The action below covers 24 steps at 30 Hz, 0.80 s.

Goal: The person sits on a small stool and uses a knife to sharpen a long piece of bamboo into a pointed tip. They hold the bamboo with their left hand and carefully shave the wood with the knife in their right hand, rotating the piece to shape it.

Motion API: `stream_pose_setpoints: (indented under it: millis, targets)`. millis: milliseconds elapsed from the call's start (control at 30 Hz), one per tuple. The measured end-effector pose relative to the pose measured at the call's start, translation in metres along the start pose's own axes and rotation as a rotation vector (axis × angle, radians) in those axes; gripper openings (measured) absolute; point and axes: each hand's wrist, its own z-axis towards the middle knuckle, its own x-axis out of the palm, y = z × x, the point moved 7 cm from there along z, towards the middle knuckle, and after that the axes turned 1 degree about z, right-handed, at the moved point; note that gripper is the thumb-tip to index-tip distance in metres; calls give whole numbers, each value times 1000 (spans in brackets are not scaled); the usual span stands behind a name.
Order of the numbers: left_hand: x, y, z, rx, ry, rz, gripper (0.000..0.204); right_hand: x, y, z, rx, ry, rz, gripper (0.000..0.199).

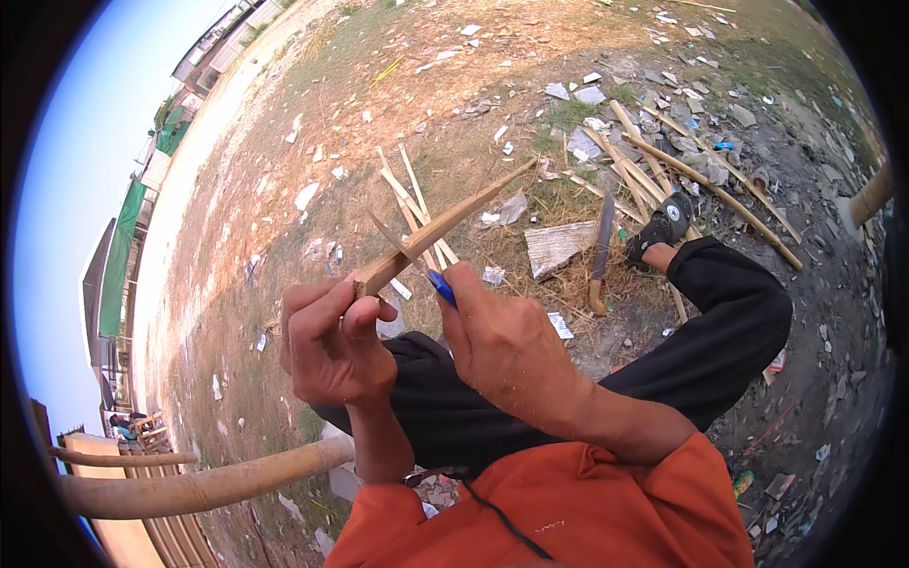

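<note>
The head view shows the left hand [331, 346] clenched around the near end of a bamboo stick [437, 230], which angles up and away over the ground toward its pointed far tip. Just beside it, the right hand [502, 346] grips a blue-handled tool [440, 287] whose tip meets the stick close to the left fingers. Both hands work above the person's black trousers [663, 364], with one leg stretched out to a black shoe [663, 225]. Beside that shoe a curved knife [602, 254] lies on dry grass, next to a flat grey board [557, 246]. Further out, split bamboo strips [412, 204] and longer bamboo poles [710, 185] lie scattered over littered earth. A thick bamboo pole [199, 488] crosses the lower left.
</note>
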Motion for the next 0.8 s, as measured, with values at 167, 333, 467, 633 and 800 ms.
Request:
stream_pose_setpoints:
  millis: [167, 333, 467, 633, 800]
  targets:
    - [1, -3, -1, 34, 3, -10, 28, 8, -79, 0, 240, -4, -145, 13]
    - [5, -1, 0, 0, -21, -23, 31, 3, -36, 7, 43, -35, 9, 13]
    - [-4, 8, 2, -7, -58, -13, 30, 12, -72, 16, 126, -24, -126, 13]
    - [-5, 5, -1, 39, -20, 10, 29, 6, -50, 17, 41, -13, -81, 14]
    - [-4, 8, 2, 25, -62, -35, 29, 14, -118, 15, 258, 35, -309, 15]
